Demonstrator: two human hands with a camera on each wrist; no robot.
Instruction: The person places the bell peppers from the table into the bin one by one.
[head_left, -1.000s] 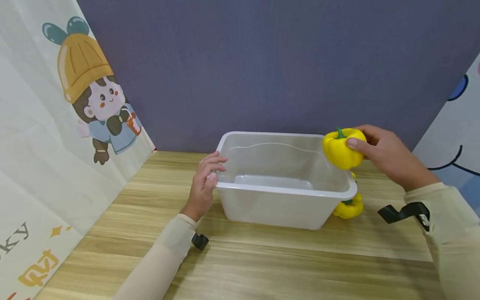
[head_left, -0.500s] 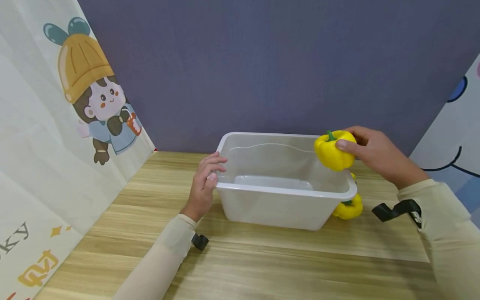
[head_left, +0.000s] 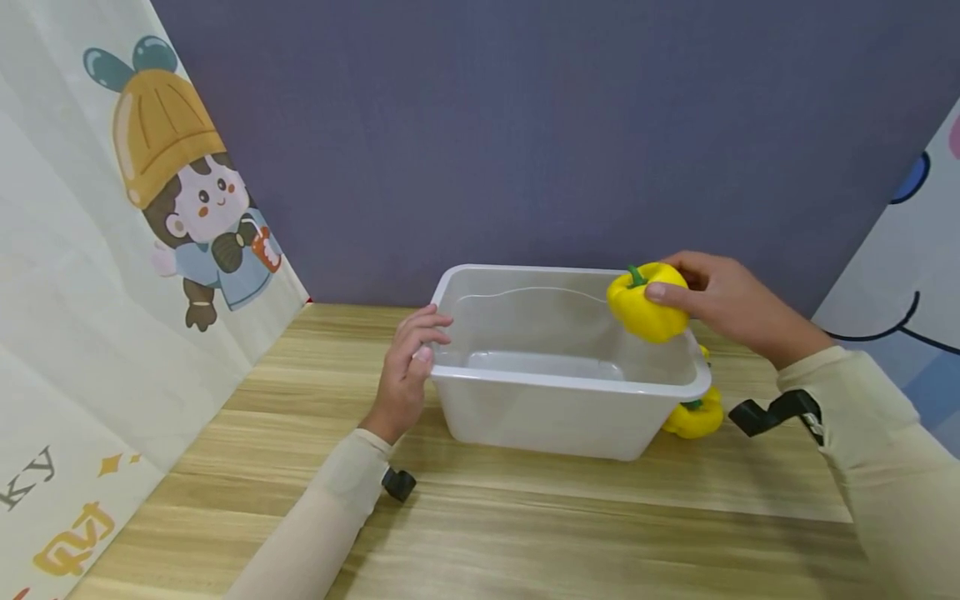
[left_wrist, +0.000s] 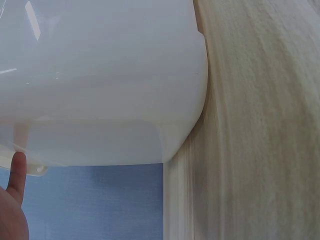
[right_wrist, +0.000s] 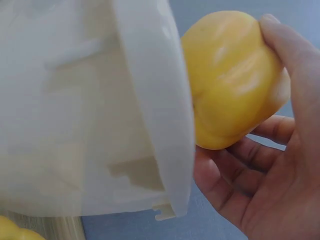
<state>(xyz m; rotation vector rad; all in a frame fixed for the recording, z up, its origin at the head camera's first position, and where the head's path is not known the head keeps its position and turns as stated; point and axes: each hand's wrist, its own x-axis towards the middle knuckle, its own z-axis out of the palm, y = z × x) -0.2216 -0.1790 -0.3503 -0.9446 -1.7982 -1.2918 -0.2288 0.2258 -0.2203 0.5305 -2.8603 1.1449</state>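
A yellow bell pepper [head_left: 647, 307] with a green stem is pinched between the thumb and fingers of my right hand [head_left: 720, 298]. It hangs over the right end of a white plastic bin [head_left: 540, 417]. The right wrist view shows the bell pepper [right_wrist: 235, 75] just past the bin's rim [right_wrist: 160, 100]. My left hand [head_left: 407, 358] grips the bin's left rim, fingers over the edge and thumb at the near corner. In the left wrist view a finger [left_wrist: 18, 170] lies against the bin's outer wall [left_wrist: 110, 90].
Another yellow bell pepper [head_left: 696, 414] lies on the wooden table [head_left: 480, 533] by the bin's right side, with more yellow showing behind it. A dark grey panel [head_left: 525, 125] rises behind the bin. Printed sheets stand left and right.
My right hand has moved left with the bell pepper, from the bin's right edge to over its inside. The left hand stays on the rim.
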